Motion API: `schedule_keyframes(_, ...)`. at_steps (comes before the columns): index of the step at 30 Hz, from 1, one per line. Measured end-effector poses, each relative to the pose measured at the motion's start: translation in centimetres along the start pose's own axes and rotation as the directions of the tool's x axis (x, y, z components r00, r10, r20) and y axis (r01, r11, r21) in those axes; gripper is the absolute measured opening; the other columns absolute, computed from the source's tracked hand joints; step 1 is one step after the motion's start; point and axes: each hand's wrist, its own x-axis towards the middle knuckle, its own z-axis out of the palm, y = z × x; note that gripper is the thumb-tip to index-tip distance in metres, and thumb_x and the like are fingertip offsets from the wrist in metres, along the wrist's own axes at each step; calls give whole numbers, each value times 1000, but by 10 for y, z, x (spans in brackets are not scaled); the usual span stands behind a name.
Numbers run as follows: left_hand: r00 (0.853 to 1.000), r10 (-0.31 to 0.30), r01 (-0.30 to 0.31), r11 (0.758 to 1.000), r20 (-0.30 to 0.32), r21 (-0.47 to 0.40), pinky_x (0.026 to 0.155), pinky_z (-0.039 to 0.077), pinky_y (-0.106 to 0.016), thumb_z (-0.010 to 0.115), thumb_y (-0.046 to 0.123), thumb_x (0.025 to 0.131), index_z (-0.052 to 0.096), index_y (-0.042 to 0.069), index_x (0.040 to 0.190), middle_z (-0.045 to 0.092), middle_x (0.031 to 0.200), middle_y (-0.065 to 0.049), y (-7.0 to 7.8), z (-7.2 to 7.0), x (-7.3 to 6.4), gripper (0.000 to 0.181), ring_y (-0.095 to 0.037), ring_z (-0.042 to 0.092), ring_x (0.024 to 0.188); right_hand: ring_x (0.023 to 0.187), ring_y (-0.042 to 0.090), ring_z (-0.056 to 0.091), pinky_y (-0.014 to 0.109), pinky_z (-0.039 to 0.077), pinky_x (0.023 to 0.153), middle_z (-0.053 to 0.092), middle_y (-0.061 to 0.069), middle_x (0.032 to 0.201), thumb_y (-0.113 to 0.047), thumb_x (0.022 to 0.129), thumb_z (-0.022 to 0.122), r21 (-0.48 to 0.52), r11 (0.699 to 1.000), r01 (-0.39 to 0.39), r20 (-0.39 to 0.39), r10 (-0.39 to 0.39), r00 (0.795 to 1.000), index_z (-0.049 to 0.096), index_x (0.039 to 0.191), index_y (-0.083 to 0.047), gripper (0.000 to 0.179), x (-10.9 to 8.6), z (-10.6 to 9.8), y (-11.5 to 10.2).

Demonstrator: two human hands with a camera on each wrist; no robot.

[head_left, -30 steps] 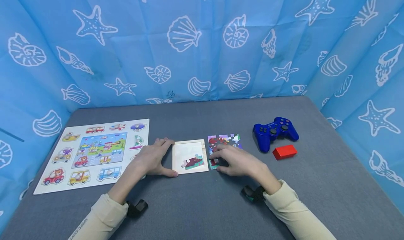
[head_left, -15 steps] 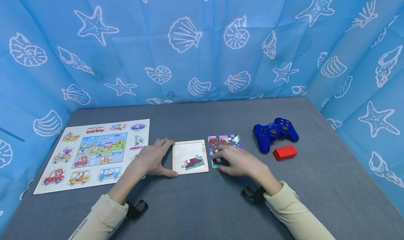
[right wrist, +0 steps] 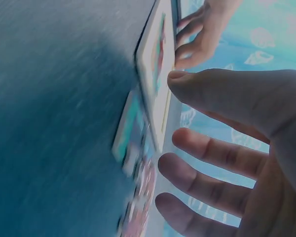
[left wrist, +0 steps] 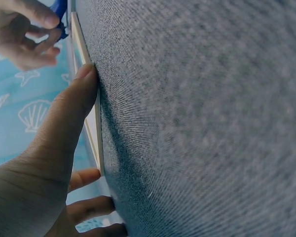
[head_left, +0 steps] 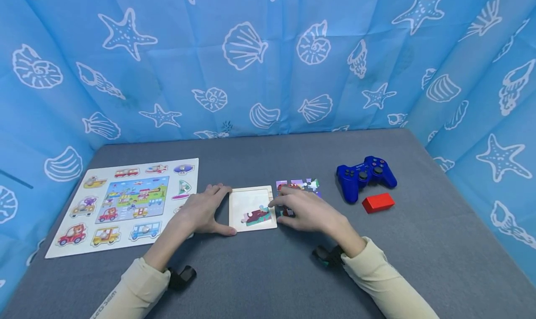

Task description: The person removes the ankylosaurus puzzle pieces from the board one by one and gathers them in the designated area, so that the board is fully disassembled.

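A square wooden puzzle tray (head_left: 251, 198) lies on the grey table, several joined jigsaw pieces (head_left: 257, 216) in its lower right part. My left hand (head_left: 206, 209) touches the tray's left side, thumb at the near corner and index finger at the far corner; its fingers are spread and fairly straight. At the tray's right edge hovers my right hand (head_left: 307, 210), index fingertip over the rim. In the right wrist view its other fingers (right wrist: 207, 182) hang loose and no piece shows in them. Loose jigsaw pieces (head_left: 311, 184) lie partly hidden below it.
A white vehicle puzzle board (head_left: 81, 174) lies on the left. To the right are a blue game controller (head_left: 364, 174) and a red block (head_left: 378, 202). A blue shell-patterned curtain (head_left: 268, 77) borders the table's back and sides.
My right hand has moved left from the loose pieces to the tray's right edge, now covering more of the lower loose pieces. The left hand and tray stay still.
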Motion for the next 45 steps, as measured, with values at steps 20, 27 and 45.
schedule_keyframes(20, 1000, 15, -15, 1000, -7, -12, 108, 45, -66, 82, 68, 72, 40, 10, 153, 41, 159, -27, -1, -1, 0, 108, -53, 40, 145, 81, 11, 49, 23, 40, 69, 62, 3, 100, -23, 94, 75, -3, 996, 89, 115, -88, 989, 76, 112, -16, 19, 45, 21, -35)
schedule_keyframes(27, 1000, 7, -7, 1000, -5, -13, 108, 45, -66, 83, 68, 71, 41, 11, 153, 41, 159, -27, 0, -1, 0, 108, -53, 40, 145, 81, 10, 51, 23, 44, 71, 64, 3, 100, -17, 94, 75, 33, 997, 71, 111, -75, 991, 75, 112, -13, 19, 47, 26, -36)
schedule_keyframes(45, 1000, 16, -16, 1000, -11, -14, 107, 46, -66, 82, 68, 72, 41, 10, 152, 42, 159, -27, -1, 0, -1, 107, -53, 41, 145, 83, 9, 54, 21, 47, 71, 61, 3, 101, -17, 91, 78, 129, 990, 55, 63, -63, 996, 66, 117, -12, 29, 44, 29, -32)
